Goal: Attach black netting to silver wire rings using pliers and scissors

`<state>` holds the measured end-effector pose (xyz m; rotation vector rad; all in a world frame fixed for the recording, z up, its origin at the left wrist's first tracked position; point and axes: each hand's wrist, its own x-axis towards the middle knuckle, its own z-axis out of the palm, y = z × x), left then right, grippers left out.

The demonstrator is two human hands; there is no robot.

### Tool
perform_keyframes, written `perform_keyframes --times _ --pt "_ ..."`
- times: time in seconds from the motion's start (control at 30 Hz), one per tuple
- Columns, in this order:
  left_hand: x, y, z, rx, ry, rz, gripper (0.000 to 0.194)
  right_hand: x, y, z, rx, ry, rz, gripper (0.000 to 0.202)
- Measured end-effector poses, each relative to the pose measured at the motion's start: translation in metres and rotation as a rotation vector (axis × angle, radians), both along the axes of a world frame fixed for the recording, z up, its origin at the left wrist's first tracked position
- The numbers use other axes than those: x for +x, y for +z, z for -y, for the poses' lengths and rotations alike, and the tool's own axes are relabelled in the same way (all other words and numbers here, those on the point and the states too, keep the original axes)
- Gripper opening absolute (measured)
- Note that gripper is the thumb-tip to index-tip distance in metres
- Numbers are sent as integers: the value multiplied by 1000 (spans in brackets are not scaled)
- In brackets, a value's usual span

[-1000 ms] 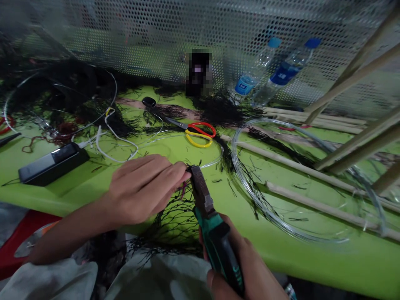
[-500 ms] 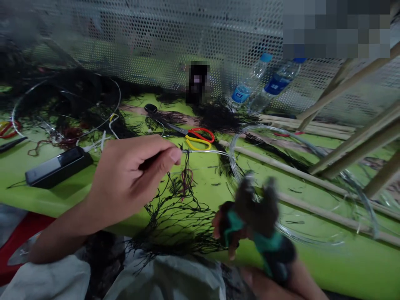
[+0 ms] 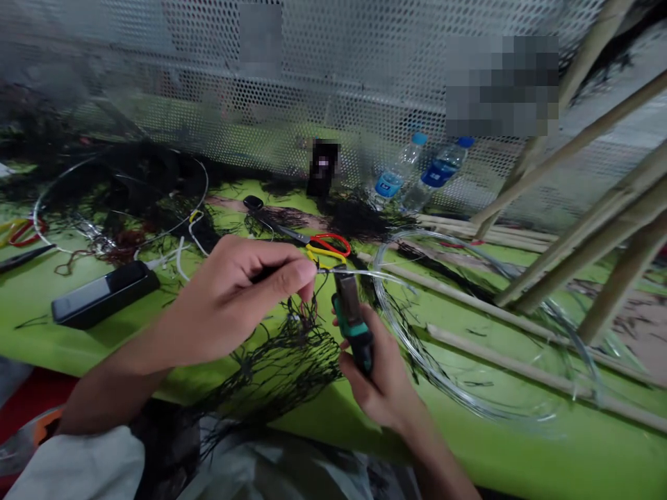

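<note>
Near the middle, my left hand [image 3: 255, 295] pinches a thin silvery wire [image 3: 383, 275] between thumb and forefinger. The wire's end points right, and dark cord is wound on it at my fingertips. Black netting [image 3: 292, 368] hangs below, over the table's front edge. My right hand [image 3: 383, 378] grips pliers [image 3: 350, 305] with green and black handles. Their dark jaws meet the wire just right of my left fingertips; whether they are fully closed on it I cannot make out. Scissors [image 3: 326, 251] with red and yellow handles lie right behind the wire.
A coil of clear wire [image 3: 383, 305] and bamboo poles [image 3: 500, 357] lie on the green table [image 3: 469, 451] at right. More poles [image 3: 588, 236] lean upright there. Two water bottles [image 3: 390, 177] stand by the perforated metal panel [image 3: 208, 111]. A grey-black device [image 3: 104, 295] sits at left.
My right hand has brought the pliers up and left; their jaws, apart before, are now at the wire. My left hand keeps its pinch. The view has shifted somewhat.
</note>
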<state>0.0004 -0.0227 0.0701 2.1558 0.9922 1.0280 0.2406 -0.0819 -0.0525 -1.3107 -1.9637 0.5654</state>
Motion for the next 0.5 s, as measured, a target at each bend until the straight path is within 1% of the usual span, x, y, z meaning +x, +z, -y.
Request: perform_keyframes --times 0.1,0.23,0.4,0.5 --pt "2 0 -3 -40 -31 38 34 -5 -4 -14 39 -50 28 70" --pt "4 -1 -5 -135 -58 62 34 -4 -10 -25 150 -83 77 70" --pt "3 -4 -8 -237 -82 105 35 -5 -13 -27 232 -119 108 68" --pt "2 -5 -8 -226 -101 110 34 -6 -13 -26 245 -135 104 68"
